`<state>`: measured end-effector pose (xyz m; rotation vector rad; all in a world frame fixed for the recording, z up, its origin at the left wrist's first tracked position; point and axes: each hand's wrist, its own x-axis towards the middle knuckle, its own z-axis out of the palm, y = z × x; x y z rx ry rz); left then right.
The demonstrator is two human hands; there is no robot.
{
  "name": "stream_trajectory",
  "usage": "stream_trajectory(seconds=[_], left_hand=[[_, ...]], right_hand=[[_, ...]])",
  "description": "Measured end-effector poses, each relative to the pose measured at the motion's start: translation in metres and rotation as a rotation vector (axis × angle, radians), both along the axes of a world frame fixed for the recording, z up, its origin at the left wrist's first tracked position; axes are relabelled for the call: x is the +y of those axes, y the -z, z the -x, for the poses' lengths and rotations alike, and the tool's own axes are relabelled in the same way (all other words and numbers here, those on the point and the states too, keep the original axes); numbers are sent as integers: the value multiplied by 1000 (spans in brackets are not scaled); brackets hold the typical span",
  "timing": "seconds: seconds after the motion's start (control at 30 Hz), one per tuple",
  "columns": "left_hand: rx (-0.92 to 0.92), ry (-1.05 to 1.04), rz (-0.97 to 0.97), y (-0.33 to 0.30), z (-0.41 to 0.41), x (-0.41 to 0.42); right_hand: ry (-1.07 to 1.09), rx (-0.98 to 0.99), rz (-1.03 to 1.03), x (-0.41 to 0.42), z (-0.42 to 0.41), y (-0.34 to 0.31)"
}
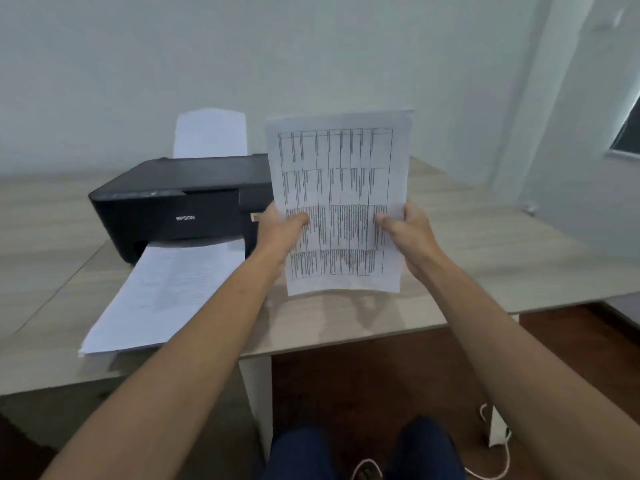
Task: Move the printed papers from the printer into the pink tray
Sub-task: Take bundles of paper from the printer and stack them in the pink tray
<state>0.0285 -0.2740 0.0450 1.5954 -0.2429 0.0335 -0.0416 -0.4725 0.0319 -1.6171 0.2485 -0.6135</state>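
I hold a printed paper (pixel 341 188) with a dense table on it upright above the desk, right of the printer. My left hand (pixel 282 230) grips its left edge and my right hand (pixel 408 233) grips its right edge. The black Epson printer (pixel 180 202) sits on the desk at the left. A stack of printed papers (pixel 166 292) lies fanned out of its front output slot. Blank sheets (pixel 209 135) stand in its rear feeder. No pink tray is in view.
The light wooden desk (pixel 467 251) runs right and back to a pale wall. Its front edge crosses below the held paper. Under it are a dark brown floor, my knees (pixel 363 452) and a white power strip with cable (pixel 497 431).
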Motion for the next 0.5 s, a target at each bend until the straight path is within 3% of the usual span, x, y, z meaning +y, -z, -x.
stream_trajectory(seconds=[0.23,0.4,0.5], left_hand=[[64,-48,-15,47,2,-29],[93,-68,-38,45,-9,-34],[167,-78,-19,42,-19,-40]], right_hand=[[-8,39,-58,-18,4,47],[-18,75,31,-25,-2,49],[-112,212,97,-39,0,52]])
